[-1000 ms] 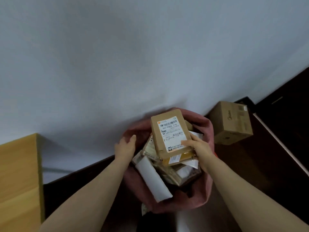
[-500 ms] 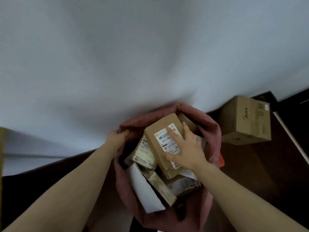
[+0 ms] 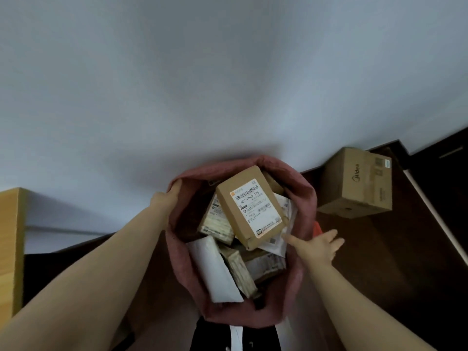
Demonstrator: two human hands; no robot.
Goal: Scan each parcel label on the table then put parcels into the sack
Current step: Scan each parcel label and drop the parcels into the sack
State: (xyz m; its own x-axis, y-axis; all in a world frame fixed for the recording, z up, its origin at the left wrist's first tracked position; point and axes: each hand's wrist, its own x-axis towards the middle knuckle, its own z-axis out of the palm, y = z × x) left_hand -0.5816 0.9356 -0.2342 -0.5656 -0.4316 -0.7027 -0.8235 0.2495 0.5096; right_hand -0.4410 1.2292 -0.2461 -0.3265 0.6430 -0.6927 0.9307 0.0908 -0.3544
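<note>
Atop the full sack (image 3: 307,198): a labelled box (image 3: 250,209).
Left hand (image 3: 164,198) grips the rim; right hand (image 3: 319,245) is loose, fingers spread.

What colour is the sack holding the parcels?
The sack is a dull pinkish red, clearest in the head view.

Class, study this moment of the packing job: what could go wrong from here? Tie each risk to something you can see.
1. The labelled box lies tilted on top of the other parcels, and the open right hand is not holding it; it might slide.
2. Only the left hand grips the sack rim; the full sack may sag or tip.
</note>
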